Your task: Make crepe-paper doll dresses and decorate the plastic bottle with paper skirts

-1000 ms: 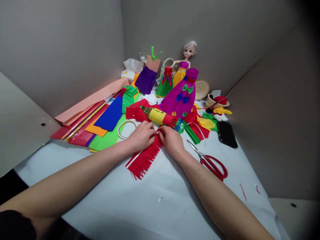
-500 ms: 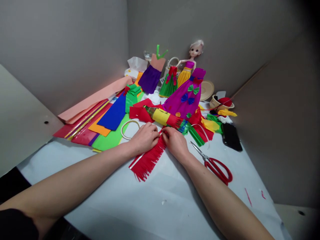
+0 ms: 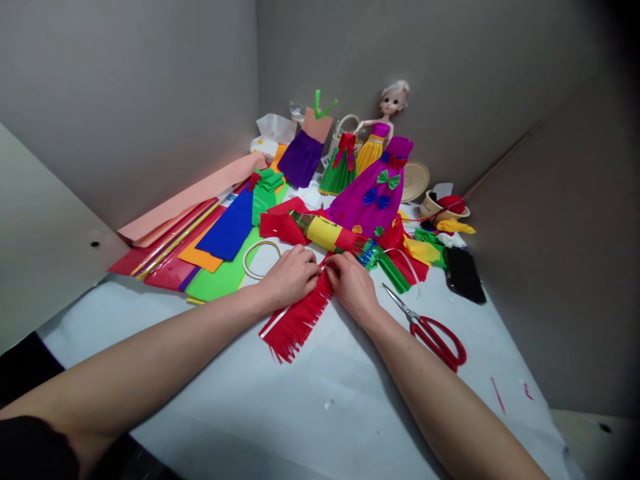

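A red fringed paper strip point(image 3: 300, 319) lies slantwise on the white-covered table, its cut fringe toward the lower right. A narrow white tape point(image 3: 274, 323) runs along its upper edge. My left hand point(image 3: 295, 275) rests over this edge with its fingers closed on the strip. Close beside it, my right hand point(image 3: 350, 280) pinches the strip's far end, thumb and fingers together. The fingertips hide exactly what is between them. Just beyond both hands lies a bottle point(image 3: 324, 231) wrapped in yellow and red paper, with blue and green fringe at one end.
Red-handled scissors point(image 3: 425, 327) lie right of my right arm, near a black phone point(image 3: 464, 275). A tape roll point(image 3: 261, 260) sits by my left hand. Coloured paper sheets point(image 3: 220, 280) spread leftward. Behind stand a doll point(image 3: 383, 127) and a purple paper dress point(image 3: 370, 193).
The whole view has shifted very slightly. Both hands stay at the same place on the red strip, and nothing else has visibly moved.
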Available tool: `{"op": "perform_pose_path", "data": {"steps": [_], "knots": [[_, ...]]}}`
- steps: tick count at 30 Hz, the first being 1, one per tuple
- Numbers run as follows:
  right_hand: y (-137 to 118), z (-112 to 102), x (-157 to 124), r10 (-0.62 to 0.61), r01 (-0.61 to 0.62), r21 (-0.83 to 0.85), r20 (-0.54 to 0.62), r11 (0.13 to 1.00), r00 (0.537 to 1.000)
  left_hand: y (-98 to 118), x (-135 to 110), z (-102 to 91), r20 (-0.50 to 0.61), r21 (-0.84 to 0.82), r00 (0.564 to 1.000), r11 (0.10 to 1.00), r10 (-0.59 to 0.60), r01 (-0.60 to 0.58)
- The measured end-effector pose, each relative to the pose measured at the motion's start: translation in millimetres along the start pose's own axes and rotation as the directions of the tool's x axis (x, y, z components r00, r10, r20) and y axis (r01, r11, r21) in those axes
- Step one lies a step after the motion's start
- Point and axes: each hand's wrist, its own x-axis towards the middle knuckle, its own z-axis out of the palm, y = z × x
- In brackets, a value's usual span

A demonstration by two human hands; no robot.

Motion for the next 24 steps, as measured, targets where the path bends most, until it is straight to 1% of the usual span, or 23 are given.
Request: {"op": "perform_pose_path", "data": {"steps": [4, 11, 19, 22, 24], "knots": [[0, 0, 0, 0.009, -0.009, 0.021, 0.005, 1.0, 1.0, 0, 0, -0.2, -0.006, -0.004, 1.0, 1.0, 0.001, -0.001], [4, 2, 0, 0.0, 0.0, 0.026, -0.021, 1.0, 1.0, 0, 0, -1.4, -0.009, -0.008, 1.0, 1.0, -0.003, 0.002], [2, -2, -4, 0.001, -0.004, -0.115, -0.027, 0.993, 1.0, 0, 0, -0.8, -0.003, 0.006, 1.0, 1.0, -0.002, 0.002], [5, -3, -4, -0.011, 0.008, -0.155, -0.02, 0.988, 1.0, -1, 6, -2.5, 0.004, 0.018, 1.0, 1.0, -0.004, 0.004], [7, -2, -3, -0.026, 0.024, -0.151, -0.013, 0.988, 1.0, -2, 13, -4.5, 0.018, 0.037, 1.0, 0.999, -0.022, 0.022]]}}
